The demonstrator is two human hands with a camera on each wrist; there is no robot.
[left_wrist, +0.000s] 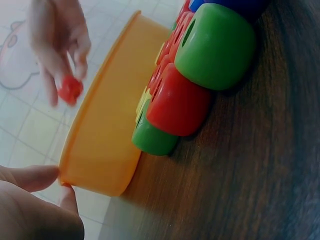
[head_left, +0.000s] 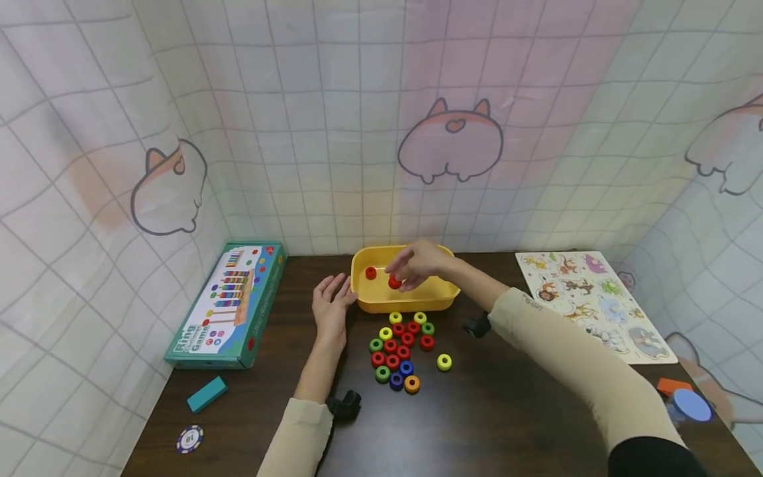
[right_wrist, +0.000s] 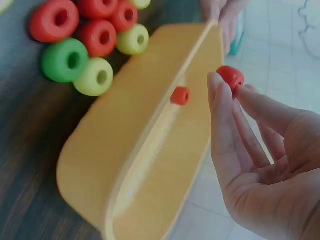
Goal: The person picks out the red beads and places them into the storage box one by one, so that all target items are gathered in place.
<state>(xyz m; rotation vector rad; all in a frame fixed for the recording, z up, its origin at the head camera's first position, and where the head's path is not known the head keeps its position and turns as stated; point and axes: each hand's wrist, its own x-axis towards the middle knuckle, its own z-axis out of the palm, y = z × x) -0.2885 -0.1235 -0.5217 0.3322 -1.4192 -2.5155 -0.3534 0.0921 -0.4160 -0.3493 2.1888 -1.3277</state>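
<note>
My right hand (head_left: 417,262) is over the yellow plastic bin (head_left: 411,307), pinching a red ring-shaped bead (right_wrist: 230,79) between thumb and fingertips. The bead's hole shows at its side in the right wrist view. A second red bead (head_left: 371,273) lies inside the bin. At the bin's left end is my left hand (head_left: 330,311), its fingers extended alongside and its thumb (left_wrist: 37,177) touching the rim corner. In front of the bin lies a cluster of ring beads, red (head_left: 392,362), green (head_left: 383,374), yellow (head_left: 395,318), blue (head_left: 396,381) and orange (head_left: 412,384).
One yellow bead (head_left: 444,362) lies apart, right of the cluster. A teal game box (head_left: 226,305), a blue block (head_left: 206,395) and a poker chip (head_left: 190,438) are on the left. To the right are an animal puzzle board (head_left: 596,305), an orange piece (head_left: 673,386) and a blue-lidded container (head_left: 690,405).
</note>
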